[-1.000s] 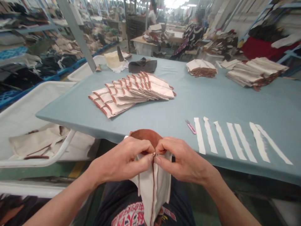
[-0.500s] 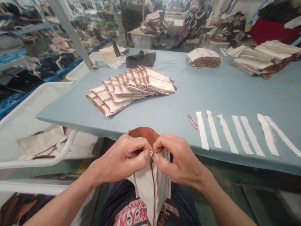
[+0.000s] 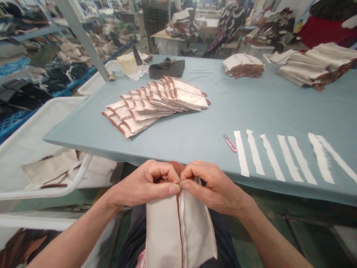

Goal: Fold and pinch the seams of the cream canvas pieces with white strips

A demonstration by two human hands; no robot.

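Observation:
A cream fabric piece (image 3: 164,227) with a brown seam down its middle hangs over my lap, in front of the table's near edge. My left hand (image 3: 157,180) pinches its top edge just left of the seam, thumb towards me. Close beside it, my right hand (image 3: 205,182) pinches the same edge on the right of the seam. The fingertips of both hands nearly touch there. A little brown material shows behind the fingers, and most of it is hidden by my hands.
On the blue-green table (image 3: 195,137) lie a fanned stack of cream pieces with brown edges (image 3: 156,102), pink thread snips (image 3: 230,143) and several white strips (image 3: 256,156). More stacks (image 3: 244,65) stand at the back right. A white bin (image 3: 41,111) is at the left.
The fabric piece has swung flatter and wider, so its two panels now spread to both sides of the seam. The brown part behind my hands has dropped mostly out of sight.

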